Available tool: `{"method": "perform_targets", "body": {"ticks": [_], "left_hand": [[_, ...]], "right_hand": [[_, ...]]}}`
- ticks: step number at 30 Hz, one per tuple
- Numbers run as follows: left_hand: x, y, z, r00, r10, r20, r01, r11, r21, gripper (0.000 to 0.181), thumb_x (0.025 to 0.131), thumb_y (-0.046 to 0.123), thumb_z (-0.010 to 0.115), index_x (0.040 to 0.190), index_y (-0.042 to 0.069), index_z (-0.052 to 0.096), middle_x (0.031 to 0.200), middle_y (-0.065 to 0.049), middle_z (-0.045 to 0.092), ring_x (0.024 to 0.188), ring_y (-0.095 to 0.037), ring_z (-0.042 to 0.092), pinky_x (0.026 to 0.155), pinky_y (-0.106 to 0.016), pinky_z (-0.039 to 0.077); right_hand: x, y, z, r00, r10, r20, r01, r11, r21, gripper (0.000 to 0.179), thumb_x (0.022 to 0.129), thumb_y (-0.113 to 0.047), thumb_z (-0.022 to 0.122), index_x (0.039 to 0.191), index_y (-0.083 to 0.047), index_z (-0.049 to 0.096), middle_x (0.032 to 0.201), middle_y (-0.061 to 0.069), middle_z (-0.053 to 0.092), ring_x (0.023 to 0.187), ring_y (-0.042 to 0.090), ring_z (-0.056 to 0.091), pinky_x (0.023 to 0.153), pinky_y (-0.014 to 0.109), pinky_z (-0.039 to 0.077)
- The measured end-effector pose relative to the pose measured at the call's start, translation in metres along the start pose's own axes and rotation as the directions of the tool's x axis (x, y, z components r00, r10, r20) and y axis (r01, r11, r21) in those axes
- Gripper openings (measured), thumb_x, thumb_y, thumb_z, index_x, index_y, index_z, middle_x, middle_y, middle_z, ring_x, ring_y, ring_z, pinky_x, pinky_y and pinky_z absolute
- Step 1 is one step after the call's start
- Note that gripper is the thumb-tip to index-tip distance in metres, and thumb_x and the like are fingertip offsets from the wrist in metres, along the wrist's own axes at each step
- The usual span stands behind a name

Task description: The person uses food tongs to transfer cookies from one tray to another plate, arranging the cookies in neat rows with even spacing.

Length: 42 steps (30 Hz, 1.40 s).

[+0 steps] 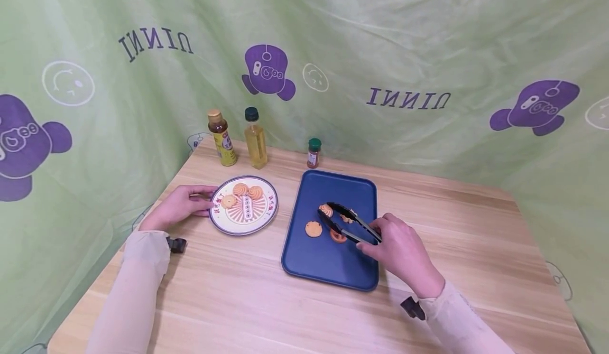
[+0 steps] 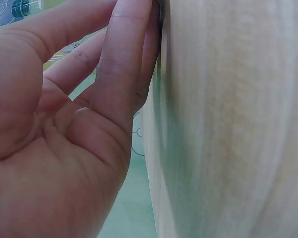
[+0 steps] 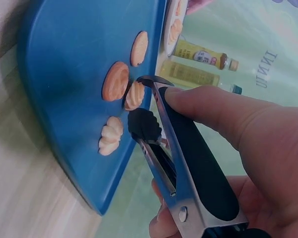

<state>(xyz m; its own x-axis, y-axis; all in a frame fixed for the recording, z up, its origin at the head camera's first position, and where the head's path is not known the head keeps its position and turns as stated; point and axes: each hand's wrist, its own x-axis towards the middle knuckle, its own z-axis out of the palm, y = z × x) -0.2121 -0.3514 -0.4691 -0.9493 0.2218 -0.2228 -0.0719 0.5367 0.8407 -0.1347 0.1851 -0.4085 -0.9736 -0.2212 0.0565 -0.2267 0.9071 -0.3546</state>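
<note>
Left hand (image 1: pixel 182 205): fingers hold the plate (image 1: pixel 261 210) rim.
Right hand (image 1: pixel 403 248): fingers grip the tongs (image 3: pixel 198 153), spread over the tray (image 1: pixel 319 261).
Tray: four cookies (image 1: pixel 313 229).
Plate: three cookies (image 1: pixel 255 192).

A yellow oil bottle (image 1: pixel 257 145) with a dark cap stands near the back of the wooden desk (image 1: pixel 228 285). Just beside it is a brown sauce bottle (image 1: pixel 224 145) with a yellow label and a tan cap. A little spice jar (image 1: pixel 313 156) has a green lid. The green curtain (image 1: pixel 380 26) has purple cartoons and smiley faces.
</note>
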Motion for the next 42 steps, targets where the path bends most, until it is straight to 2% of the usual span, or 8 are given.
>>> {"method": "perform_targets", "body": {"ticks": [7,13,16,22,26,30,35,42], "left_hand": [[0.001,-0.001,0.0,1.0,-0.014,-0.003,0.013,1.0,-0.004,0.061,0.11,0.01,0.072,0.165,-0.003,0.05,0.165,-0.034,0.053,0.118,-0.023,0.077,0.091,-0.027,0.071],[0.001,-0.001,0.0,1.0,-0.006,-0.01,0.006,1.0,0.02,0.06,0.11,0.012,0.073,0.165,-0.002,0.051,0.164,-0.033,0.054,0.116,-0.022,0.077,0.09,-0.024,0.071],[0.001,-0.001,0.0,1.0,-0.009,-0.008,0.009,1.0,0.006,0.06,0.11,0.011,0.072,0.165,-0.002,0.051,0.165,-0.033,0.054,0.116,-0.021,0.077,0.091,-0.025,0.071],[0.0,0.0,0.0,1.0,-0.018,-0.004,0.018,0.999,-0.028,0.061,0.11,0.009,0.071,0.165,-0.003,0.05,0.163,-0.034,0.054,0.116,-0.019,0.076,0.093,-0.028,0.071],[-0.001,0.001,0.001,1.0,-0.004,0.001,0.004,0.999,-0.036,0.06,0.11,0.008,0.07,0.165,-0.006,0.049,0.164,-0.036,0.052,0.112,-0.012,0.076,0.093,-0.028,0.071],[0.0,-0.001,0.001,1.0,0.019,0.005,-0.019,0.999,-0.04,0.059,0.11,0.006,0.07,0.163,-0.008,0.05,0.164,-0.037,0.052,0.107,-0.006,0.076,0.093,-0.027,0.071],[0.002,-0.002,0.001,0.999,0.035,0.006,-0.035,0.999,-0.038,0.058,0.109,0.005,0.07,0.162,-0.008,0.051,0.163,-0.038,0.053,0.104,-0.004,0.077,0.092,-0.026,0.071],[0.001,-0.002,0.001,1.0,0.022,0.006,-0.022,0.999,-0.05,0.059,0.109,0.003,0.07,0.163,-0.007,0.05,0.163,-0.038,0.052,0.104,-0.006,0.077,0.092,-0.026,0.071]], "right_hand": [[0.004,-0.007,0.001,0.997,-0.057,-0.048,0.058,0.998,0.011,0.046,0.084,-0.029,0.098,0.111,0.004,0.081,0.093,0.01,0.069,0.072,0.019,0.056,0.061,0.032,0.051],[0.011,-0.024,0.003,0.991,-0.117,-0.067,0.118,0.993,0.015,0.042,0.084,-0.029,0.099,0.109,0.001,0.083,0.091,0.008,0.069,0.071,0.017,0.054,0.058,0.029,0.048],[0.016,-0.036,0.006,0.989,-0.135,-0.061,0.136,0.99,0.026,0.044,0.084,-0.032,0.1,0.109,0.0,0.083,0.091,0.008,0.069,0.071,0.017,0.053,0.057,0.028,0.047],[0.027,-0.06,0.016,0.985,-0.165,-0.041,0.167,0.985,0.054,0.044,0.084,-0.034,0.099,0.108,-0.001,0.083,0.094,0.007,0.07,0.077,0.017,0.058,0.064,0.031,0.056],[0.035,-0.076,0.024,0.983,-0.181,-0.015,0.181,0.982,0.056,0.046,0.084,-0.036,0.099,0.11,-0.002,0.083,0.093,0.005,0.069,0.077,0.019,0.059,0.065,0.034,0.057],[0.043,-0.091,0.033,0.979,-0.202,0.002,0.202,0.978,0.047,0.047,0.085,-0.038,0.098,0.113,-0.003,0.083,0.098,0.005,0.072,0.084,0.023,0.064,0.07,0.039,0.059],[0.051,-0.108,0.043,0.968,-0.25,0.012,0.249,0.966,0.066,0.044,0.087,-0.036,0.096,0.112,-0.001,0.082,0.097,0.007,0.071,0.084,0.023,0.062,0.071,0.038,0.06],[0.059,-0.127,0.056,0.949,-0.315,-0.012,0.315,0.948,0.046,0.04,0.088,-0.036,0.096,0.104,-0.002,0.081,0.093,0.006,0.068,0.082,0.022,0.06,0.067,0.038,0.057]]}}
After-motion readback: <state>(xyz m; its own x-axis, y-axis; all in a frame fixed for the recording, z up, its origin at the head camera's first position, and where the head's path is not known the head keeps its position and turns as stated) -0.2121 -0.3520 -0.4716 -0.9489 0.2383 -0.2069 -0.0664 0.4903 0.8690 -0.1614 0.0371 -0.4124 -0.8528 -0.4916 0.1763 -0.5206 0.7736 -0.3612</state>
